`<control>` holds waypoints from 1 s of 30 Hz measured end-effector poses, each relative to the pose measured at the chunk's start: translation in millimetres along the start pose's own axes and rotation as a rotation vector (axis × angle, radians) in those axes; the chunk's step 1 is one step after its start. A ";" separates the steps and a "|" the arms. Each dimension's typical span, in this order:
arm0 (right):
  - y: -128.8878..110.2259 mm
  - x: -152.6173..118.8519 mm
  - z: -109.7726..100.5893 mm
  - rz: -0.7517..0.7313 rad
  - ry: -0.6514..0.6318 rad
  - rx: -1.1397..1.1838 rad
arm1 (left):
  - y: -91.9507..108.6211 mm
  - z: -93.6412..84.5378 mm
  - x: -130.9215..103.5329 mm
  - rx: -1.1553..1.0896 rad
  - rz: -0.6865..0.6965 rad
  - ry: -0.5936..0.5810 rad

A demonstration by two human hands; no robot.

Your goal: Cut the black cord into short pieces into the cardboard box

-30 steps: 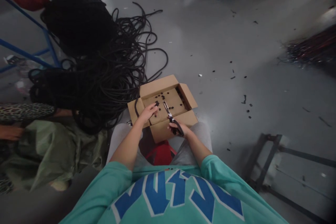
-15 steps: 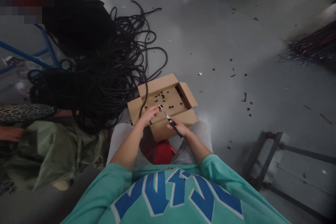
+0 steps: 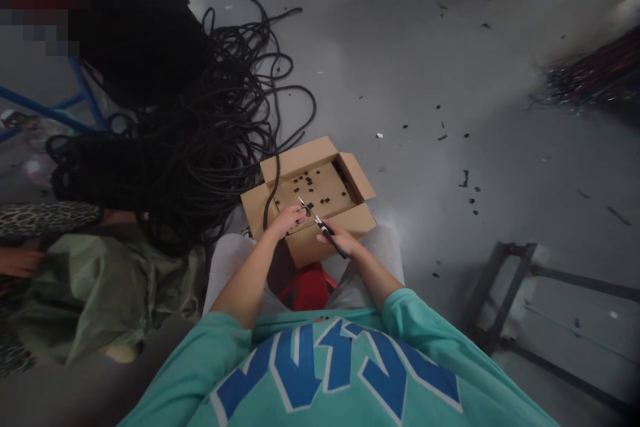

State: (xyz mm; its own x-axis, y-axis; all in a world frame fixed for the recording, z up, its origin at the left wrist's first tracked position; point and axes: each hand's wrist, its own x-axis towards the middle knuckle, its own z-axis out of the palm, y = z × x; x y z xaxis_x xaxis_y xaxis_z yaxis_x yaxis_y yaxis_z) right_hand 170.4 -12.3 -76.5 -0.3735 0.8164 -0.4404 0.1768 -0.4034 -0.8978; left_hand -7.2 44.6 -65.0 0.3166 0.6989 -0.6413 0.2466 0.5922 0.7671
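Note:
My left hand (image 3: 287, 220) is closed on the end of a black cord (image 3: 273, 190), which runs from the floor over the box's left side. My right hand (image 3: 340, 238) grips a pair of scissors (image 3: 327, 233) with dark handles and thin shiny blades. The blades are parted around the short cord end that sticks out of my left fingers. Below both hands stands an open cardboard box (image 3: 303, 247) with its flaps folded out. Several small black cut pieces (image 3: 307, 180) lie scattered on the cardboard inside.
A large tangled heap of black cord (image 3: 215, 113) covers the floor at left. Beside it sits another person, whose hand (image 3: 20, 260) shows near green cloth (image 3: 95, 287). A metal frame (image 3: 515, 293) lies at right. Black scraps (image 3: 465, 178) dot the floor.
The scissor blades have opened wider around the cord end. My left hand has shifted slightly right, closer to the scissors. The whole view has moved a little.

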 end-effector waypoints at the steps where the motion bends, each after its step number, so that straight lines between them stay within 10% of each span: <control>1: -0.3 0.2 -0.3 0.000 0.002 -0.005 | -0.1 -0.3 0.1 -0.008 -0.002 -0.005; 17: 8.6 6.0 3.1 -0.001 0.087 -0.025 | -1.2 -4.9 6.2 0.040 0.022 -0.011; 30: -1.8 1.9 1.9 0.183 -0.098 0.281 | -1.4 -8.2 5.5 0.021 0.149 0.051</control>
State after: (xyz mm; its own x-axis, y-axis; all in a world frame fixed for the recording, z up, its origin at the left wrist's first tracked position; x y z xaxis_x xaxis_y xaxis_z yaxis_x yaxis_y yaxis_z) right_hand 167.7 -10.8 -75.7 -0.4471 0.6821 -0.5787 -0.0034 -0.6482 -0.7614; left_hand -13.3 51.0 -69.8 0.3046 0.7983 -0.5196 0.2199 0.4718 0.8538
